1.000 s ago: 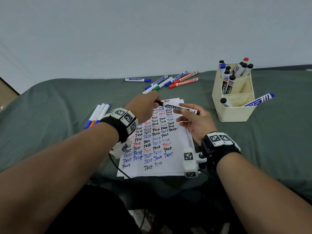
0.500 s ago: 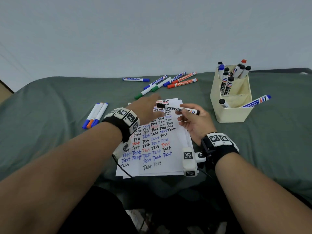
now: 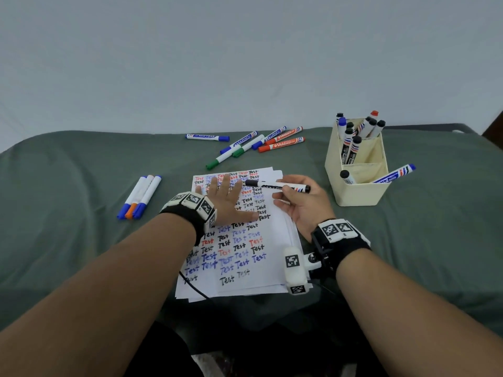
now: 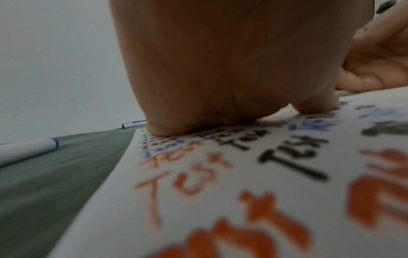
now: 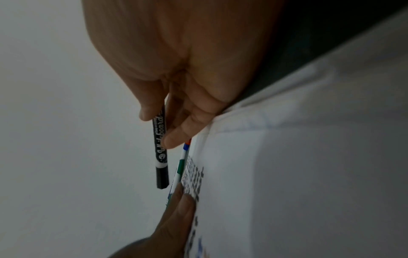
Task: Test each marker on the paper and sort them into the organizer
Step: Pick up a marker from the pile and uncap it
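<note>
A stack of white paper (image 3: 269, 268) covered in rows of "Test" in black, blue and red lies on the green cloth. My left hand (image 3: 226, 197) lies flat on the upper part of the paper (image 4: 220, 200), fingers straight and spread. My right hand (image 3: 299, 202) pinches a black marker (image 3: 277, 185) near its tail end, and the black cap end points left just above the sheet. In the right wrist view the thumb and fingers grip the marker (image 5: 160, 153). The cream organizer (image 3: 356, 194) stands to the right with several markers in it.
Several loose markers (image 3: 253, 144), blue, green and red, lie beyond the paper. Three more markers (image 3: 140, 197) lie to the left. A blue marker (image 3: 394, 174) leans over the organizer's right rim. A wall stands behind the table.
My left hand let go of the marker's cap end and came down flat on the paper. The right hand keeps the marker in nearly the same place.
</note>
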`<state>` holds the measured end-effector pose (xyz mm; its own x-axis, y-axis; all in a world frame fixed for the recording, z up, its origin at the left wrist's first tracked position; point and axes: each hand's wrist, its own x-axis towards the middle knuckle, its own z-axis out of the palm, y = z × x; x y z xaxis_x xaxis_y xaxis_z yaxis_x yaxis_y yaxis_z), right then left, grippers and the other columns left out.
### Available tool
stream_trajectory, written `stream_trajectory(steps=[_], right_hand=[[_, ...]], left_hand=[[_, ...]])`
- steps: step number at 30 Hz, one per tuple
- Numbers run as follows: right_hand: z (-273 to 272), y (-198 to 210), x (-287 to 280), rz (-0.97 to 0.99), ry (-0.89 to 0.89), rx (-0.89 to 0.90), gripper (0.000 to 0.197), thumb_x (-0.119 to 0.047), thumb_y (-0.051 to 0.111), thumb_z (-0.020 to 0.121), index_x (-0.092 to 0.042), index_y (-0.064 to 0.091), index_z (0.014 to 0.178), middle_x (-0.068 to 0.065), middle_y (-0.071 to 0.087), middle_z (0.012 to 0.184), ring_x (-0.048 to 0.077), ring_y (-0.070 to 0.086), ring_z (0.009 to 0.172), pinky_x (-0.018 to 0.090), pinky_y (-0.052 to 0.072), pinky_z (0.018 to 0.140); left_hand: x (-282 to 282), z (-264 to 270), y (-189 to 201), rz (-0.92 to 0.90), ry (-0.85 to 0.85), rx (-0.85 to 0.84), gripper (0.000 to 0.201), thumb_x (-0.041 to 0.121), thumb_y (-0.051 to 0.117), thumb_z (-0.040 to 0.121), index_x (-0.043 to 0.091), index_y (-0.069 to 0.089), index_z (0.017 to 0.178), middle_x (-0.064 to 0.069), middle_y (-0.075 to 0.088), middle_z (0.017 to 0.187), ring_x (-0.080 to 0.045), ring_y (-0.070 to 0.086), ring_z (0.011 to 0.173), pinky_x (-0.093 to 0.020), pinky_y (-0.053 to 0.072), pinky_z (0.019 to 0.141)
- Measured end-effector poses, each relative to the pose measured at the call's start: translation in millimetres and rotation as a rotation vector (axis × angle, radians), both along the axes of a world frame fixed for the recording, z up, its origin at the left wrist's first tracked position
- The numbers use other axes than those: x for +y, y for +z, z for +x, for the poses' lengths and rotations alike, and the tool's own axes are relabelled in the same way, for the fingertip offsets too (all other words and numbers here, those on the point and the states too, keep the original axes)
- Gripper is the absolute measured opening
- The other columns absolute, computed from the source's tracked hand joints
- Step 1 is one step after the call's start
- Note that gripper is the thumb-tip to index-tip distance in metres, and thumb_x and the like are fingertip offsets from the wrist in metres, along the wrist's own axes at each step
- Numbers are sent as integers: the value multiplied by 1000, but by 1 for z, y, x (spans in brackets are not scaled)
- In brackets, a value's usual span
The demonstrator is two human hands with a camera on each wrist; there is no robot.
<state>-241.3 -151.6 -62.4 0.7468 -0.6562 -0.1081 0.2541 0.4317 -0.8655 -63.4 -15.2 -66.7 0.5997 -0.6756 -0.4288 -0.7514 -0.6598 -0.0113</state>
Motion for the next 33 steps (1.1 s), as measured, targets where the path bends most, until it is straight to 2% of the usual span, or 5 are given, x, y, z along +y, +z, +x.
stream_trajectory(steps=[10,16,23,29,33], right_hand=[[25,75,-13,-611,-105,223,35,-9,64,97,-30,46,119,7,65,85,21,72,65,35,61,63],[21,158,-60,-1003,-336,320,59,-17,55,96,-50,41,143,-1,63,86,29,70,75,45,62,72],[-4,201,-116,-1177,-528,416,57,-15,50,100,-47,41,147,-4,60,107,14,65,81,38,58,88],[-13,189,-139,-1269,-494,564,44,-13,55,98,-38,52,134,0,60,95,25,64,86,44,58,84],[-13,167,-144,-1292,-456,645,35,-14,62,96,-33,60,125,2,65,94,17,60,78,27,52,74]], left_hand=[[-3,3,-5,-38,19,19,122,104,26,61,42,-23,154,1,-31,163,-32,-25,150,-65,-8,118],[-4,3,3,33,6,60,147,111,4,26,41,-27,151,2,-37,159,-32,-28,149,-68,-5,117],[-4,2,4,46,17,68,125,105,23,58,39,-26,152,1,-38,159,-32,-30,148,-66,-7,118],[-5,3,6,58,20,88,131,108,20,50,40,-27,151,2,-39,159,-32,-31,148,-67,-8,117],[-5,3,6,68,23,97,134,109,18,45,40,-27,151,3,-39,159,-31,-31,148,-67,-7,117]])
